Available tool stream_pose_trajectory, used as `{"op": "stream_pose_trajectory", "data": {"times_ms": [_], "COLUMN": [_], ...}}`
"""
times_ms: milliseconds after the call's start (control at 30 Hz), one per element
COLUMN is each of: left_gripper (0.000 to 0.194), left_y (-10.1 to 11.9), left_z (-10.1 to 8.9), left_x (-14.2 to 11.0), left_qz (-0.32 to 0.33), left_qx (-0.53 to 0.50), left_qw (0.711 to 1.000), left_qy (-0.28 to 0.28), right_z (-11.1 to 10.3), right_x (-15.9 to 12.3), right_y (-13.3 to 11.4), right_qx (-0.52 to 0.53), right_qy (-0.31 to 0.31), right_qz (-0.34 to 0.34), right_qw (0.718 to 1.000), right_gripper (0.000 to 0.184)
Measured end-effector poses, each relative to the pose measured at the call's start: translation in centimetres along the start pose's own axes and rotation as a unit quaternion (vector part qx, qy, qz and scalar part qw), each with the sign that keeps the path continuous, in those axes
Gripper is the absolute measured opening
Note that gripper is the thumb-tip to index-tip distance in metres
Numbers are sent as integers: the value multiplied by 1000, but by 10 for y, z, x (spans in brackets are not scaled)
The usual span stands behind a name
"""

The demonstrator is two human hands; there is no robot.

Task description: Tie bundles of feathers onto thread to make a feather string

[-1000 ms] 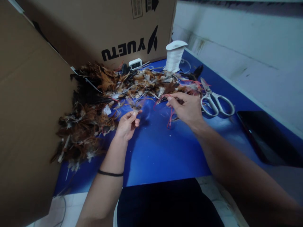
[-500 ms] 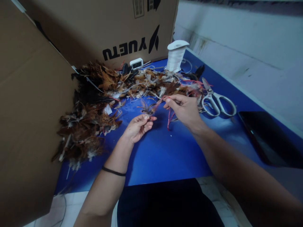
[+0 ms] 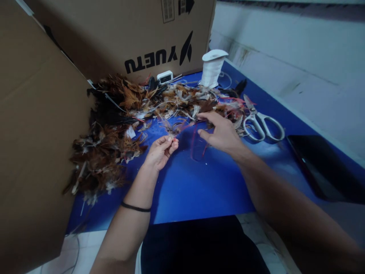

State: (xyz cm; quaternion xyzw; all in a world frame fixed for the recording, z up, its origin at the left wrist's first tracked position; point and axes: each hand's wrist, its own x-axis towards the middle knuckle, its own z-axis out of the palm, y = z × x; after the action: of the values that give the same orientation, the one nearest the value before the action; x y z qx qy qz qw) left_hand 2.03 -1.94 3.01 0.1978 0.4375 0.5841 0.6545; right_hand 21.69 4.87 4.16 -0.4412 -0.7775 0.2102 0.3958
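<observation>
My left hand (image 3: 163,151) pinches a small tuft of feathers (image 3: 172,129) between thumb and fingers, above the blue table. A bit of red shows at its fingertips. To its right my right hand (image 3: 221,133) is open, thumb and fingers apart, over the near edge of the feather pile. Thin red string (image 3: 192,142), blurred, hangs between the two hands. Whether it joins the tuft I cannot tell. Brown and black feathers (image 3: 182,97) lie heaped behind both hands, and another brown heap (image 3: 98,160) is on the left.
Scissors (image 3: 261,123) rest right of my right hand, with a dark phone-like slab (image 3: 325,165) beyond. A white spool (image 3: 212,68) and a small white digital display (image 3: 164,77) stand at the back. Cardboard boxes (image 3: 94,34) wall the left and rear of the blue table (image 3: 199,198).
My right hand has opened and let go of the red string, which now hangs lower. My left hand has shifted slightly left with the feather tuft.
</observation>
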Motion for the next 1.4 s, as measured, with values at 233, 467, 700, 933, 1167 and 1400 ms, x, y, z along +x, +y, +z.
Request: {"op": "stream_pose_trajectory", "data": {"times_ms": [233, 467, 700, 933, 1167, 1400], "left_gripper": [9, 10, 8, 10, 10, 13], "left_y": [-3, -4, -4, -3, -2, -2], "left_z": [3, 3, 3, 5, 6, 8], "left_x": [-3, -2, -3, -4, -6, -7], "left_qz": [-7, -14, -26, -28, -29, -25], "left_qx": [26, 31, 27, 15, 11, -4], "left_qw": [999, 999, 999, 999, 999, 999], "left_qy": [-38, -35, -35, -14, -18, -27], "right_z": [10, 22, 20, 18, 19, 22], "right_x": [-8, -10, -8, -8, -9, -10], "right_y": [-17, -14, -19, -20, -20, -15], "right_qx": [139, 207, 183, 195, 183, 178], "right_qy": [-146, -189, -156, -148, -136, -121], "right_qz": [-34, 25, 21, 23, 48, 41], "right_qw": [979, 960, 970, 969, 972, 976], "right_gripper": [51, 30, 27, 25, 24, 21]}}
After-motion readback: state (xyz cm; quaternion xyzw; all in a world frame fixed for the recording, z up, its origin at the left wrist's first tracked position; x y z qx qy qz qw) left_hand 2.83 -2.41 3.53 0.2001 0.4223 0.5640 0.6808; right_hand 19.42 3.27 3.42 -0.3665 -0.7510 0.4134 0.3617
